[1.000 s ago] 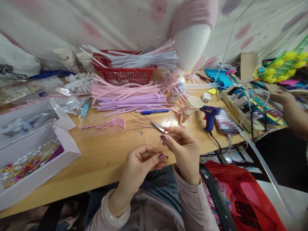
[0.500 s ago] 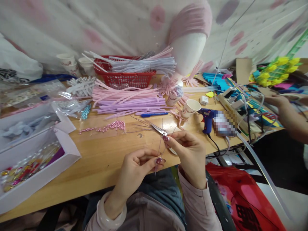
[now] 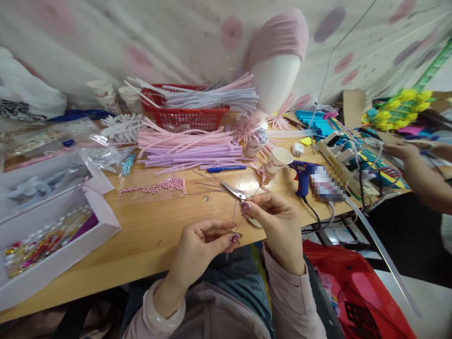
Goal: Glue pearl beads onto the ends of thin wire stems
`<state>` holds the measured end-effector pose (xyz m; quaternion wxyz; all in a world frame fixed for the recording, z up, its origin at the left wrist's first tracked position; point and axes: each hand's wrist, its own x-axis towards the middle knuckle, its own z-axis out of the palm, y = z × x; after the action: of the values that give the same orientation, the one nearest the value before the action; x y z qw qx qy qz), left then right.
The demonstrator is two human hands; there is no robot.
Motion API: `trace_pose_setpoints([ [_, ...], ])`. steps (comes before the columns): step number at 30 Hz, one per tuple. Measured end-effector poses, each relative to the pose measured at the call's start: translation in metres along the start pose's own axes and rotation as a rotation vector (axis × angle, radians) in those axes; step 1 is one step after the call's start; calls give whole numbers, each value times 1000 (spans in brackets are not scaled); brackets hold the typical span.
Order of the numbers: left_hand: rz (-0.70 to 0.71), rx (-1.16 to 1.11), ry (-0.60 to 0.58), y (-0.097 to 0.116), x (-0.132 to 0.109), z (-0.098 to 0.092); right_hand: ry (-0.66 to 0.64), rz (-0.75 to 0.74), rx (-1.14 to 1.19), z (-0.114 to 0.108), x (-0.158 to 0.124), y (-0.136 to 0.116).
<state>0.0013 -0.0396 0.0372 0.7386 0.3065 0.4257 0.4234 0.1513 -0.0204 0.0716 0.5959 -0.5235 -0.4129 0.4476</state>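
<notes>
Head view, looking down over the near edge of the wooden table.

Left hand: thumb and forefinger pressed together, pinching the lower part of a thin wire. The other fingers are curled under, so the palm is hidden.

Right hand: fingertips closed on the upper part of the same wire, just right of and slightly farther than the left hand. Its back faces the camera, so the grip itself is mostly covered.

The wire sits between the two hands, over the near table edge. It is very fine, and I cannot tell whether it is one strand or several. Its lower end trails off over the lap and is hard to follow.

Just beyond the right hand lie scissors, their handles hidden behind the fingers. More fine wires fan out to the far left of the blades.

- Pink beads: in a row, left of the scissors.
- Pipe cleaners: pink and lilac pile, farther back.
- Red basket: behind the pile, holding pale ones.
- Blue pen, paper cup and blue glue gun: to the right. A blurred patch hides what lies beside the gun.
- White box: near left, cut off by the frame. Its contents are small and shiny and cannot be identified.
- Another person's hand: far right, arm cut off at the frame edge.
</notes>
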Motion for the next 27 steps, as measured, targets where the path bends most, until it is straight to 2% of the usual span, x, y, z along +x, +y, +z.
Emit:
trace_pose_setpoints([
  [7, 21, 25, -50, 7, -2, -11, -37, 3, -49, -2, 2, 0],
  [12, 39, 58, -45, 12, 2, -11, -35, 15, -42, -2, 9, 1],
  [19, 47, 46, -62, 3, 7, -11, -275, 128, -60, 0, 9, 15],
  [27, 9, 81, -60, 1, 6, -7, -145, 92, -71, 2, 5, 20],
])
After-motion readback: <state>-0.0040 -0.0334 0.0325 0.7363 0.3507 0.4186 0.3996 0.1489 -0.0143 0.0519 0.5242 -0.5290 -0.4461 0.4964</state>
